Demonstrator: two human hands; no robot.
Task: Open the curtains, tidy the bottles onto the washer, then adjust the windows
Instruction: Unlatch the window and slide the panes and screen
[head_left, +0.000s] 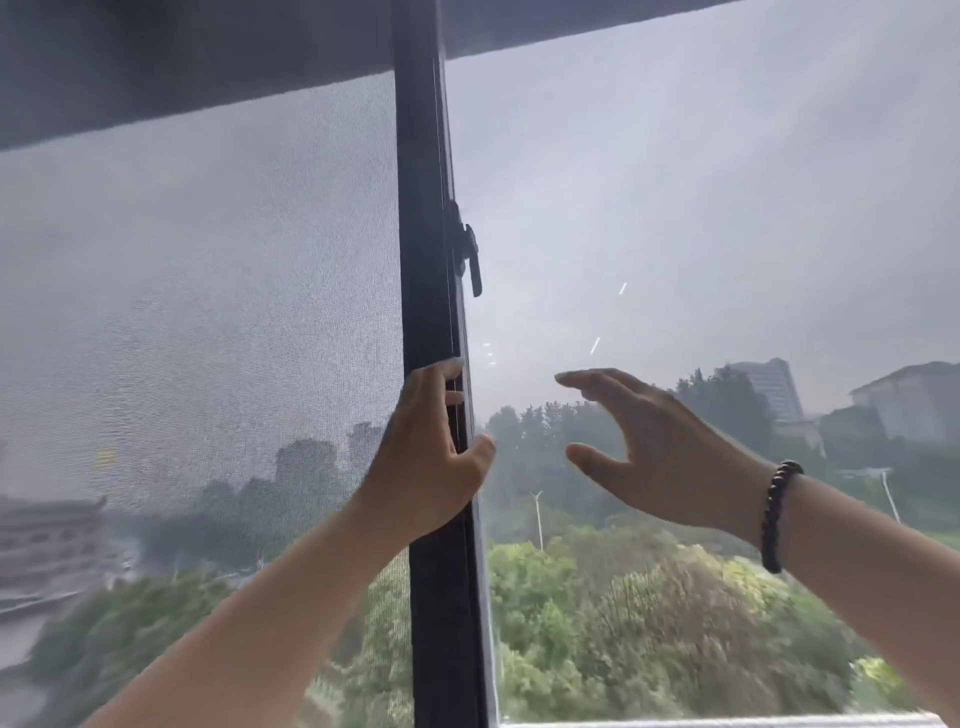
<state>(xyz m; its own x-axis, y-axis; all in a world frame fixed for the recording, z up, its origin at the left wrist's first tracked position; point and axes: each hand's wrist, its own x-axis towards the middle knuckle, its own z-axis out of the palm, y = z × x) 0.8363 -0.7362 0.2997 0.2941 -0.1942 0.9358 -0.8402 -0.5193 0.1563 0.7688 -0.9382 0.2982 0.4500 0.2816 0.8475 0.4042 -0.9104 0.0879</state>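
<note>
A black vertical window frame (426, 260) runs down the middle of the head view. My left hand (431, 452) grips this frame, fingers wrapped over its edge and thumb on the right side. A black latch handle (470, 257) sticks out from the frame above my left hand. My right hand (644, 441) hovers open to the right of the frame, in front of the clear glass pane (701, 208), fingers spread and holding nothing. It wears a dark bead bracelet (776, 514). A grey mesh screen (208, 312) covers the left pane.
A dark blind or frame edge (156, 67) crosses the top. A white sill (727, 721) shows at the bottom right. Outside are trees and buildings under a grey sky. No bottles or washer are in view.
</note>
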